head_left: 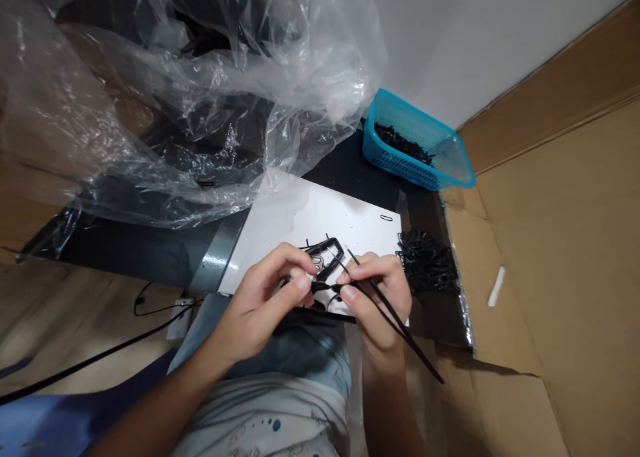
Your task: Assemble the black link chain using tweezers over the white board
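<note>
My left hand (270,293) is closed in a pinch on a small black pointed part (320,287), low over a white board (280,220). My right hand (377,293) meets it from the other side. It grips black tweezers (400,327), whose tips point away from me and stand apart. Its thumb and finger also pinch the other end of the black part. Whether this is one piece or two joined ends I cannot tell. Just beyond the fingers lies a black loop-shaped piece (339,245) on the board, partly hidden by my hands.
A small black oval ring (386,217) lies at the board's far right corner. A heap of black loops (427,263) sits to its right. Behind stands a blue basket (417,170) with black pieces inside. Clear plastic sheeting (225,83) covers the back left; cardboard (560,243) borders the right.
</note>
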The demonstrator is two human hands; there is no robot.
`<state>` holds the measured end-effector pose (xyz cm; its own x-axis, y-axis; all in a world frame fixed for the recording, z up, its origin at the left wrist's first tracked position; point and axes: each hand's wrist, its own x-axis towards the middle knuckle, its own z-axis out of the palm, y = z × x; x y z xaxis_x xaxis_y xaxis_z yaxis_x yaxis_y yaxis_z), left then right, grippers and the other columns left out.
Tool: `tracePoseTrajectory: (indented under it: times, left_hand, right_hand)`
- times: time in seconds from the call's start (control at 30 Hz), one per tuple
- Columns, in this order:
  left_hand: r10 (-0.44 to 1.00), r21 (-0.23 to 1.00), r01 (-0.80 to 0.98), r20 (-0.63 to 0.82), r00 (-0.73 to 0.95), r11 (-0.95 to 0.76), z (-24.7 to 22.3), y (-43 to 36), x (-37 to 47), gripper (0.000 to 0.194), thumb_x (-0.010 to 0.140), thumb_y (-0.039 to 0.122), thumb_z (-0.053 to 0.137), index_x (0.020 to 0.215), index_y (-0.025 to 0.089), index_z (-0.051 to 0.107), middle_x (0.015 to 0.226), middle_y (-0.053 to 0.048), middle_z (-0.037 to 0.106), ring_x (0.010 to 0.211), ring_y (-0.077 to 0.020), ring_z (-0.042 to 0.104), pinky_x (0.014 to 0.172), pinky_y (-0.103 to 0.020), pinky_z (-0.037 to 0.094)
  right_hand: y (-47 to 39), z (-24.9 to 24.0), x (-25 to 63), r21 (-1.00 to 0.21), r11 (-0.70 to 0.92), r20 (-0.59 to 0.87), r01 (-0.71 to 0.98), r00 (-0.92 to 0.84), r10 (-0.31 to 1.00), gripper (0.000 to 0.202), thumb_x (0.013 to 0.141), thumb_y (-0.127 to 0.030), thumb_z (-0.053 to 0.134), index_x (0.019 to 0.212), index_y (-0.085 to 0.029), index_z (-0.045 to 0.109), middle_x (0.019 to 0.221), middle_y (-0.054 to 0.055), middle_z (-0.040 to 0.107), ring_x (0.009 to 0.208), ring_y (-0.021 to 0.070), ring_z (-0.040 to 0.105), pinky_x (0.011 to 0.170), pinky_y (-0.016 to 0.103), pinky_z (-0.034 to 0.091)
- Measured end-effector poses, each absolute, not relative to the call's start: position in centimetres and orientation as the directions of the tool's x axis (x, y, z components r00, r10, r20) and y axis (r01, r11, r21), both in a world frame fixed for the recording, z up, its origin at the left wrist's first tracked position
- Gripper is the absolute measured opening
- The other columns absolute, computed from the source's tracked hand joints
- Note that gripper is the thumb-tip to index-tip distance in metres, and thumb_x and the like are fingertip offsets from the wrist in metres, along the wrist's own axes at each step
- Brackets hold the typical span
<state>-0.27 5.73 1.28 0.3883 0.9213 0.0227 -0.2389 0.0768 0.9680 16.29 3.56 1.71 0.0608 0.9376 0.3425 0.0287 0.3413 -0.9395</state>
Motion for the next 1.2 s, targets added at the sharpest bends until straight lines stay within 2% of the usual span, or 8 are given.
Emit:
tracePoseTrajectory:
  times: [0.1, 0.2, 0.37, 0.5, 0.57, 0.67, 0.8, 1.2]
  left_hand:
    - [0.915, 0.957, -0.253, -0.030, 0.403, 0.143, 1.6, 5.9, -0.3, 0.009, 0.092, 0.027, 0.055, 0.088, 0.020, 0.058, 0.073, 0.002, 0.056, 0.066, -0.0094, 0.055, 0.060, -0.018, 0.043]
    - [0.929, 0.971, -0.233, 0.043, 0.367, 0.047, 1.8, 5.9, -0.3, 0.001, 0.088, 0.021, 0.060, 0.089, 0.021, 0.059, 0.079, 0.003, 0.057, 0.074, -0.0093, 0.054, 0.064, -0.017, 0.042]
    - [0.937, 0.984, -0.119, 0.162, 0.310, -0.131, 1.6, 5.5, -0.4, 0.011, 0.086, 0.012, 0.058, 0.091, 0.022, 0.059, 0.084, 0.002, 0.058, 0.078, -0.0104, 0.053, 0.068, -0.019, 0.041]
    - [0.934, 0.972, -0.040, 0.233, 0.271, -0.230, 1.4, 5.3, -0.4, 0.017, 0.086, 0.008, 0.056, 0.094, 0.022, 0.058, 0.085, 0.002, 0.058, 0.079, -0.0110, 0.054, 0.071, -0.021, 0.041]
    - [0.930, 0.968, -0.031, 0.248, 0.271, -0.249, 1.4, 5.3, -0.5, 0.018, 0.086, 0.006, 0.055, 0.094, 0.022, 0.057, 0.085, 0.002, 0.058, 0.079, -0.0105, 0.054, 0.071, -0.020, 0.042]
    - [0.928, 0.966, -0.012, 0.251, 0.276, -0.258, 1.5, 5.4, -0.6, 0.018, 0.086, 0.006, 0.055, 0.094, 0.022, 0.057, 0.085, 0.003, 0.058, 0.079, -0.0098, 0.054, 0.072, -0.019, 0.042]
    - [0.926, 0.962, -0.002, 0.264, 0.269, -0.273, 1.6, 5.3, -0.6, 0.018, 0.086, 0.006, 0.056, 0.094, 0.022, 0.057, 0.085, 0.003, 0.058, 0.079, -0.0091, 0.054, 0.072, -0.019, 0.042]
    - [0.923, 0.957, -0.002, 0.279, 0.264, -0.288, 1.8, 5.4, -0.4, 0.018, 0.084, 0.005, 0.057, 0.092, 0.021, 0.058, 0.084, 0.003, 0.060, 0.077, -0.0090, 0.055, 0.070, -0.019, 0.043]
  right_hand:
    - [3.7, 1.9, 16.3, -0.904, 0.421, 0.426, 0.073, 0.085, 0.901, 0.022, 0.079, -0.007, 0.058, 0.093, -0.024, 0.059, 0.079, -0.001, 0.060, 0.074, 0.0146, 0.056, 0.066, 0.028, 0.046]
    - [3.6, 1.8, 16.2, -0.898, 0.436, 0.440, 0.056, 0.129, 0.889, 0.023, 0.079, -0.007, 0.058, 0.094, -0.024, 0.059, 0.080, -0.001, 0.060, 0.075, 0.0145, 0.056, 0.067, 0.028, 0.046]
    - [3.7, 1.4, 16.0, -0.909, 0.414, 0.415, 0.041, 0.150, 0.897, 0.021, 0.081, -0.009, 0.057, 0.096, -0.024, 0.058, 0.080, -0.001, 0.059, 0.076, 0.0143, 0.056, 0.066, 0.027, 0.045]
    - [4.0, 1.7, 16.8, -0.859, 0.474, 0.509, 0.194, 0.219, 0.832, 0.018, 0.082, -0.017, 0.057, 0.097, -0.025, 0.063, 0.093, 0.002, 0.058, 0.089, 0.0169, 0.056, 0.076, 0.032, 0.046]
    - [3.7, 2.2, 17.3, -0.832, 0.494, 0.540, 0.253, 0.163, 0.826, 0.019, 0.081, -0.014, 0.058, 0.095, -0.024, 0.064, 0.093, 0.002, 0.058, 0.091, 0.0175, 0.056, 0.076, 0.032, 0.046]
    - [2.8, 3.3, 17.5, -0.826, 0.513, 0.530, 0.234, 0.015, 0.848, 0.030, 0.078, -0.004, 0.056, 0.100, -0.024, 0.062, 0.085, 0.001, 0.061, 0.080, 0.0165, 0.058, 0.069, 0.032, 0.048]
    - [1.8, 4.0, 16.7, -0.833, 0.501, 0.494, 0.235, -0.089, 0.865, 0.036, 0.076, -0.001, 0.056, 0.105, -0.022, 0.060, 0.087, 0.003, 0.062, 0.078, 0.0178, 0.060, 0.067, 0.034, 0.050]
    - [1.9, 3.8, 16.3, -0.802, 0.503, 0.503, 0.322, -0.090, 0.859, 0.034, 0.075, 0.000, 0.056, 0.102, -0.022, 0.058, 0.086, 0.003, 0.062, 0.078, 0.0173, 0.060, 0.066, 0.034, 0.051]
